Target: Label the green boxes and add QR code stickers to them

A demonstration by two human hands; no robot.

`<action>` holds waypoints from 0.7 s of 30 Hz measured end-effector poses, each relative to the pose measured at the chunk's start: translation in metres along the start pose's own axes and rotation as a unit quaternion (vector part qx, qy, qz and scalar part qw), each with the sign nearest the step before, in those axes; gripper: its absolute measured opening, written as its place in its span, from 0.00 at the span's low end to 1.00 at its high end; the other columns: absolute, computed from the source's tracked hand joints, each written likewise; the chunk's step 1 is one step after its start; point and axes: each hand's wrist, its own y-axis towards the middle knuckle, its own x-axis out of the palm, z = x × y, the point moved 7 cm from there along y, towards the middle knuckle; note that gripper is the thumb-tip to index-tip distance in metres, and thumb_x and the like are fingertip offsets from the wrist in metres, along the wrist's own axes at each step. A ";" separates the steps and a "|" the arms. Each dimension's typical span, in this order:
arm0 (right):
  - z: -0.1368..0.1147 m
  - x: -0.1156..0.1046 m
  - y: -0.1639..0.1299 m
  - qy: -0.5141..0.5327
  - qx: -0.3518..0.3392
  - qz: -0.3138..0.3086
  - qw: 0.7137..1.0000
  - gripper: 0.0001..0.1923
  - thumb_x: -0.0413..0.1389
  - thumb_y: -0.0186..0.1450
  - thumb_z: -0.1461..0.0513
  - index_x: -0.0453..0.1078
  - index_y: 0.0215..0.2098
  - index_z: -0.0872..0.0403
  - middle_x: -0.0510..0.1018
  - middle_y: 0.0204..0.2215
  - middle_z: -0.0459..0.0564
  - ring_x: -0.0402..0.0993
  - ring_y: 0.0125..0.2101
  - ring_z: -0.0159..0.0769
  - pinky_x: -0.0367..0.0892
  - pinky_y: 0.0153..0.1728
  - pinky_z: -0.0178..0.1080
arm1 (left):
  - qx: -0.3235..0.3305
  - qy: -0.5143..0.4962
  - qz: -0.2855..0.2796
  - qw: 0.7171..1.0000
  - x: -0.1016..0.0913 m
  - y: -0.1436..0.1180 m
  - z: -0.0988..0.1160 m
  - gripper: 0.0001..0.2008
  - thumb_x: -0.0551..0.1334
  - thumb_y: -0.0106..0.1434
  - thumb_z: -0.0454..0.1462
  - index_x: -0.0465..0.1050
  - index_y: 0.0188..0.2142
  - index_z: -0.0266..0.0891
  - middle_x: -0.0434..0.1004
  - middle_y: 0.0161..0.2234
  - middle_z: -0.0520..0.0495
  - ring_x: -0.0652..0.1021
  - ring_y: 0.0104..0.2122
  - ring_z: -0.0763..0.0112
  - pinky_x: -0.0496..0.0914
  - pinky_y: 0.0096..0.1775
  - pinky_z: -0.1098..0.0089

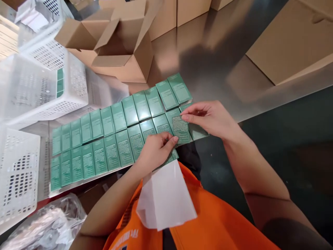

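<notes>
I watch two rows of green boxes (128, 111) running from the left of the frame up to the centre right, side by side on the bench (166, 59). My right hand (214, 119) comes in from the right, thumb and forefinger brought together at the top edge of the grey printed panel (180, 125) over the near row, close to that row's right end. I cannot tell whether they pinch it or only touch it. The panel lies below and left of those fingertips. My left hand (157, 149) sits at lower centre over the front of the near row, fingers curled and thumb tip beside the panel's lower left; what it grips, if anything, is hidden from me. Just below it, white paper (169, 198) hangs before the orange garment (218, 215). An open carton (127, 67) stands at upper centre, white baskets (75, 76) at upper left.
</notes>
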 end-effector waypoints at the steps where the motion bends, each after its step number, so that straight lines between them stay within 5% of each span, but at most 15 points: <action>1: 0.001 0.001 0.001 -0.020 -0.004 0.004 1.000 0.10 0.67 0.59 0.54 0.81 0.32 0.51 0.81 0.26 0.46 0.73 0.28 0.35 0.66 0.33 0.39 | -0.003 0.006 0.008 1.000 0.002 0.002 0.001 0.18 0.57 0.67 0.49 0.70 0.27 0.41 0.64 0.17 0.56 0.64 0.19 0.74 0.55 0.25 0.70; 9: 0.003 0.009 0.007 -0.185 -0.047 0.035 0.981 0.03 0.66 0.61 0.62 0.80 0.29 0.51 0.79 0.27 0.44 0.71 0.28 0.32 0.61 0.31 0.37 | -0.047 0.105 0.023 0.993 0.011 0.005 0.008 0.17 0.56 0.67 0.44 0.70 0.24 0.41 0.68 0.18 0.52 0.68 0.22 0.70 0.57 0.29 0.69; 21: 0.011 0.014 0.007 -0.246 -0.049 0.042 0.967 0.03 0.67 0.61 0.62 0.80 0.28 0.50 0.77 0.27 0.43 0.70 0.28 0.31 0.59 0.29 0.37 | -0.029 0.229 0.004 0.973 0.017 0.009 0.015 0.17 0.54 0.69 0.41 0.73 0.27 0.40 0.75 0.22 0.48 0.73 0.26 0.63 0.58 0.31 0.66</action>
